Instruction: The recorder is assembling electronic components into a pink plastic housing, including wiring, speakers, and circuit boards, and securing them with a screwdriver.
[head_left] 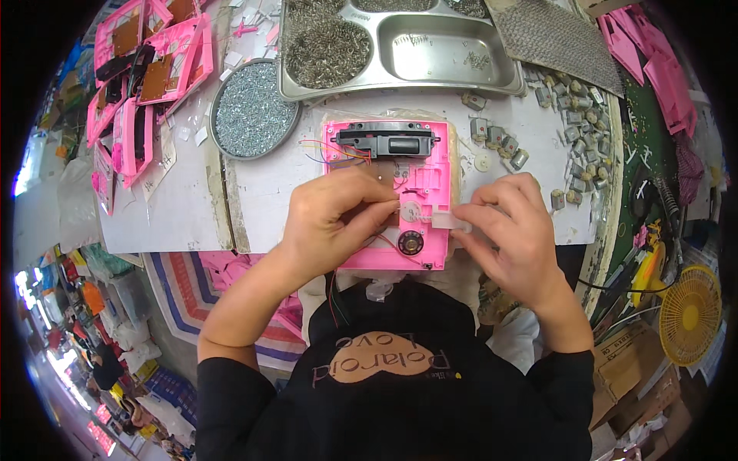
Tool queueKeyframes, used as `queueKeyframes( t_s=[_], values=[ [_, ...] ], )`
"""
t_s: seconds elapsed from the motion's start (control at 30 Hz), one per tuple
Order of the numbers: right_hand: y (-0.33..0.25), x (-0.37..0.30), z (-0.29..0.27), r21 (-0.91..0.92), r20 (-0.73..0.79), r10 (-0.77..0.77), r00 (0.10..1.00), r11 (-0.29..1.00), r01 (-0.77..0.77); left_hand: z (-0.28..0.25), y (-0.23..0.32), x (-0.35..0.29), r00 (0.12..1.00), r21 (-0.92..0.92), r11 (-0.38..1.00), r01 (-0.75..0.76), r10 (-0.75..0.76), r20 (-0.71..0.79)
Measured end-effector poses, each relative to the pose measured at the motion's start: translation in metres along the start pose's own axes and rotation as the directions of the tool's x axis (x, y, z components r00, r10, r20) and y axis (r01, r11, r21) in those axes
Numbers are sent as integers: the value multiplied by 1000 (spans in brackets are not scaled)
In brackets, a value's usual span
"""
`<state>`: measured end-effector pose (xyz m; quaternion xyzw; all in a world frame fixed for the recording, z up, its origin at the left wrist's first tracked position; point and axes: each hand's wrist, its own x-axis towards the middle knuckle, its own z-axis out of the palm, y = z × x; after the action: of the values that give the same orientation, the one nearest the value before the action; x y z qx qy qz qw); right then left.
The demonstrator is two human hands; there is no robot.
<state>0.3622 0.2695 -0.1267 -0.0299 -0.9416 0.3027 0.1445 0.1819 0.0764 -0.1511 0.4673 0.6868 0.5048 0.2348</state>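
Pink casing [425,183], flat, open side up; translucent white piece [443,220] at its right side.

Spreads in dark lettering [388,359] across a tan patch [369,373] on the black shirt [392,419], lower middle of the frame, running past the patch, with smaller print [440,375] at right. Shows too in dark print on a cardboard box [632,365], lower right, too small to read.

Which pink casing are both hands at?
The middle casing, with the left hand and right hand on either side; a black bar crosses its far end. The upper-left casings lie apart.
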Motion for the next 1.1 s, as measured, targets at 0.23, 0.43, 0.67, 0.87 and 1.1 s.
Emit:
queueKeyframes(
  t_s=[0.23, 0.43, 0.67, 0.87, 1.1],
  values=[
    [-8, 22, 1, -124, 119, -163, 980, 976, 177, 14, -8, -2, 990, -5, 995, -96, 95, -102],
    [18, 13, 27, 59, -30, -213, 977, 975, 215, 15, -5, -6, 996, 3, 999, -54, 54, -75],
    [9, 16, 40, 136, 33, -72, 997, 988, 67, 15, -9, -5, 983, 56, 984, -172, 175, -61],
    [7, -5, 30, 118, -64, -19, 998, 993, 27, 8, -1, 4, 982, 148, 971, -186, 181, 49],
    [20, -131, -26, 223, -220, 478, 851, 873, -433, 8, -21, -28, 998, -101, 994, -35, 30, -50]
  ],
)
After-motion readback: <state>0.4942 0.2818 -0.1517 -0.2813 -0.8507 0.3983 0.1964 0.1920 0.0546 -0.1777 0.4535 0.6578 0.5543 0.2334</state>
